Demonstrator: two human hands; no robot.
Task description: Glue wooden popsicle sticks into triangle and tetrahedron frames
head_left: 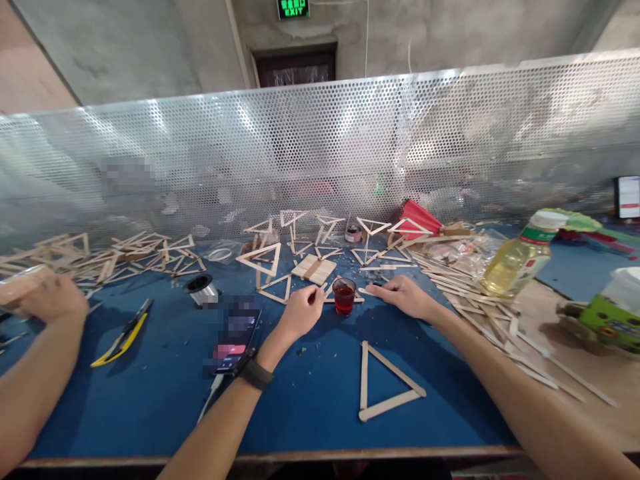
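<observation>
My left hand (303,310), with a dark band on its wrist, is closed just left of a small clear cup (345,297) of red liquid. Whatever its curled fingers hold, if anything, is hidden. On the cup's other side my right hand (407,297) is closed on a wooden craft stick (364,291), whose pale end sticks out past the fingertips. Nearer me lies a flat triangle (364,380) made of three craft sticks. Behind the cup sits a bundle of craft sticks (306,267) with a darker band round it.
At far left a co-worker's hand (55,300) holds a pale package. Yellow-handled cutters (123,340), a wire spool (201,291) and a phone (237,337) lie left. Stick triangles (260,259) line the back. Loose sticks (467,293) and an oil-coloured bottle (517,260) stand right.
</observation>
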